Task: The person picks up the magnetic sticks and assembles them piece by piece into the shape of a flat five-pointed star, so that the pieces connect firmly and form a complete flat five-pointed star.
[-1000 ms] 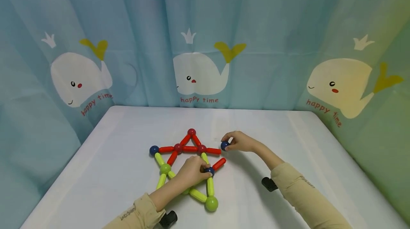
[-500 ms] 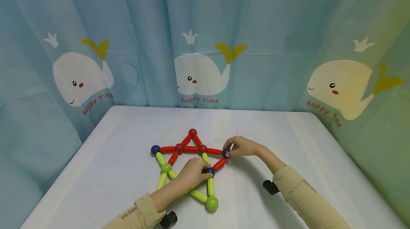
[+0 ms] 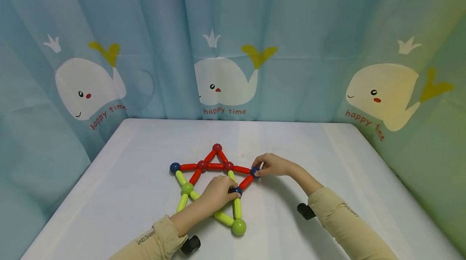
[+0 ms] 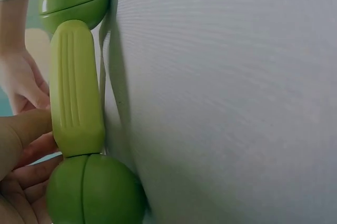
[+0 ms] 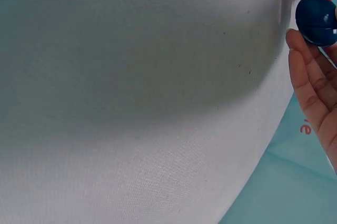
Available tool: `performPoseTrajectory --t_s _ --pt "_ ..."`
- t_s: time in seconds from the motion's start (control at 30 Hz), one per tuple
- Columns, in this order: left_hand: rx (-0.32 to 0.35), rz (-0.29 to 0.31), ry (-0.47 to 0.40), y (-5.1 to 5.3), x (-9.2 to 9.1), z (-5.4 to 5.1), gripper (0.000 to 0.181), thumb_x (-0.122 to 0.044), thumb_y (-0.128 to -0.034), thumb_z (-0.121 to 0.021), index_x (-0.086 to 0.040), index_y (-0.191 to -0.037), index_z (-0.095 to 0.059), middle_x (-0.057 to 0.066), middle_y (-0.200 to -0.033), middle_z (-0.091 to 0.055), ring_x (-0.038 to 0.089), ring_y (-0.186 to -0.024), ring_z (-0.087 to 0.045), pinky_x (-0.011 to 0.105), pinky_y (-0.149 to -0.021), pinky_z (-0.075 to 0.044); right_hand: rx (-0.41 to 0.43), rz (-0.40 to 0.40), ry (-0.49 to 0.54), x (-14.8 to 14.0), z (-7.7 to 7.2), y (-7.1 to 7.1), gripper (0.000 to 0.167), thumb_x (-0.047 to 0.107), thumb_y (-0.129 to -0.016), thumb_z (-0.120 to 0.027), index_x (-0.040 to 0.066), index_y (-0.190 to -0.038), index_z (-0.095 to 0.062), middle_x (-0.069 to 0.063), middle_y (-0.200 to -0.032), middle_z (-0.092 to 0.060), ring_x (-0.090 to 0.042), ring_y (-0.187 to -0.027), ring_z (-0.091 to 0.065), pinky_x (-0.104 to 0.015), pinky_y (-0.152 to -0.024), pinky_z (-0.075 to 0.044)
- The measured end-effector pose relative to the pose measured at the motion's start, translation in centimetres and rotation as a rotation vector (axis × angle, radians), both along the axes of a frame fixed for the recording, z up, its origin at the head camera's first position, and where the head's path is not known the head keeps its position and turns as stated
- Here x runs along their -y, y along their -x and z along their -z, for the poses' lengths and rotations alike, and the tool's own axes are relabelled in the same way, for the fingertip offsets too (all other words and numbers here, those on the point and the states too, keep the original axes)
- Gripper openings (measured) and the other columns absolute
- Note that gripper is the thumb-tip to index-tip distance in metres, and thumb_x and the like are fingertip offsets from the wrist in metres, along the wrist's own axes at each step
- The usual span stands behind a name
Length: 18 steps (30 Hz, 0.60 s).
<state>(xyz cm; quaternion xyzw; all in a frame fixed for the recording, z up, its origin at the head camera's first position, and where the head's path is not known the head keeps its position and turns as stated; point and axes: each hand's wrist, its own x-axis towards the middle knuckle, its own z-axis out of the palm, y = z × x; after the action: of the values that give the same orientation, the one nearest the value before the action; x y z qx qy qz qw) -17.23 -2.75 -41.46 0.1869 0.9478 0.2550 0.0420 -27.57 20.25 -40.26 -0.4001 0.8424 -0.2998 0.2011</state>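
Note:
A flat star-like figure of red and lime-green rods joined by balls lies on the white table. My left hand reaches across it and pinches a blue ball between two lime rods and a red rod. At the figure's right corner my right hand holds another blue ball with fingers and thumb; two red rods meet there. A third blue ball marks the left corner, and a red ball the far tip. In the left wrist view a lime rod links two green balls. My left forearm hides part of the figure.
The white table extends around the figure. Behind it hangs a blue-green curtain printed with whales. A black wrist device sits under the left sleeve, and another black device beside the right.
My right hand has brought its blue ball toward me onto the ends of two red rods, and the gap between them has closed. The left hand keeps its grip on its ball.

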Motion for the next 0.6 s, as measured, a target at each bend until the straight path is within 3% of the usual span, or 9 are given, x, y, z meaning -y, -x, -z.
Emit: performPoseTrajectory --t_s 0.2,0.27,0.33,0.43,0.5,0.6 --pt "0.061 0.090 -0.044 0.7 1.6 0.2 0.035 -0.026 -0.0870 -0.067 -0.010 -0.118 -0.066 0.002 -0.088 -0.069 0.008 -0.070 -0.049 0.019 -0.058 -0.039 -0.001 0.077 -0.107 0.2 -0.3 -0.5 0.024 0.014 -0.088 -0.064 -0.001 -0.106 -0.064 -0.008 -0.096 -0.068 -0.006 -0.074 -0.060 -0.020 -0.065 -0.051" --pt "0.041 0.130 -0.027 1.1 2.8 -0.1 0.040 -0.027 -0.0892 -0.064 -0.011 -0.126 -0.061 0.004 -0.106 -0.069 0.011 -0.081 -0.056 0.021 -0.066 -0.046 -0.011 0.091 -0.133 -0.1 -0.3 -0.5 0.024 0.013 -0.088 -0.064 -0.002 -0.107 -0.064 -0.009 -0.097 -0.068 -0.007 -0.073 -0.060 -0.019 -0.065 -0.050" --pt "0.015 0.150 -0.005 1.5 4.3 -0.5 0.045 -0.028 -0.0891 -0.064 -0.009 -0.130 -0.057 0.010 -0.120 -0.064 0.020 -0.101 -0.059 0.031 -0.082 -0.051 -0.026 0.100 -0.152 -0.7 -0.3 -0.5 0.024 0.013 -0.088 -0.064 -0.002 -0.107 -0.063 -0.009 -0.097 -0.068 -0.007 -0.074 -0.059 -0.018 -0.066 -0.050" --pt "-0.001 0.155 0.033 2.1 6.5 -0.8 0.052 -0.030 -0.0862 -0.068 -0.006 -0.131 -0.055 0.018 -0.139 -0.050 0.034 -0.129 -0.044 0.050 -0.104 -0.038 -0.040 0.132 -0.176 -2.0 -0.4 -0.4 0.024 0.013 -0.088 -0.064 -0.002 -0.107 -0.064 -0.010 -0.098 -0.067 -0.009 -0.078 -0.059 -0.021 -0.069 -0.050" --pt "0.012 0.147 0.063 2.4 7.6 -0.7 0.056 -0.031 -0.0837 -0.070 -0.005 -0.131 -0.055 0.021 -0.141 -0.046 0.040 -0.133 -0.037 0.055 -0.107 -0.032 -0.079 0.152 -0.192 -3.0 -0.6 -0.4 0.023 0.011 -0.088 -0.063 -0.003 -0.107 -0.064 -0.012 -0.099 -0.067 -0.014 -0.080 -0.060 -0.025 -0.071 -0.052" --pt "-0.011 0.142 0.093 2.8 8.3 -0.3 0.057 -0.032 -0.0818 -0.072 -0.002 -0.128 -0.057 0.022 -0.139 -0.047 0.041 -0.134 -0.036 0.055 -0.108 -0.031 -0.215 0.213 -0.229 -3.8 -0.9 -0.7 0.026 0.005 -0.087 -0.063 -0.007 -0.109 -0.062 -0.017 -0.104 -0.066 -0.026 -0.090 -0.062 -0.036 -0.079 -0.053"
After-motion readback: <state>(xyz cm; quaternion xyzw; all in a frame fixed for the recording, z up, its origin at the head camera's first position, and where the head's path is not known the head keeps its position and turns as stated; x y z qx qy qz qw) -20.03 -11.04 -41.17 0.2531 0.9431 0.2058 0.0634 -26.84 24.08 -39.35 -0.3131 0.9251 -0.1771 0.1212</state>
